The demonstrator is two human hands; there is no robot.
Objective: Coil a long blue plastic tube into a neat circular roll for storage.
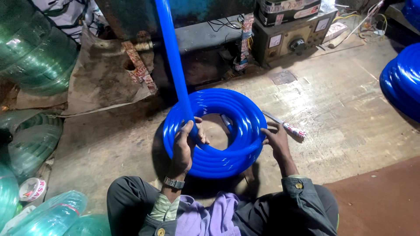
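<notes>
Blue plastic hose coil (214, 133) is laid flat on the worn wooden floor (341, 113), just ahead of the seated person's knees; one feeding strand (173, 52) is seen running up and away from the coil's left rim, its long axis nearly upright in the view; the left hand (186, 146) is wrapped around that strand where it joins the coil, fingers (199, 133) curled tight; the right hand (275, 137) is rested on the right rim, fingers spread, nothing pinched; one knife (284, 126) lies just beyond it; one further blue coil (402, 81) is counted at the right edge.

Dark labelled box (286, 9) top centre; white-red tape roll (32, 189) lower left.
</notes>
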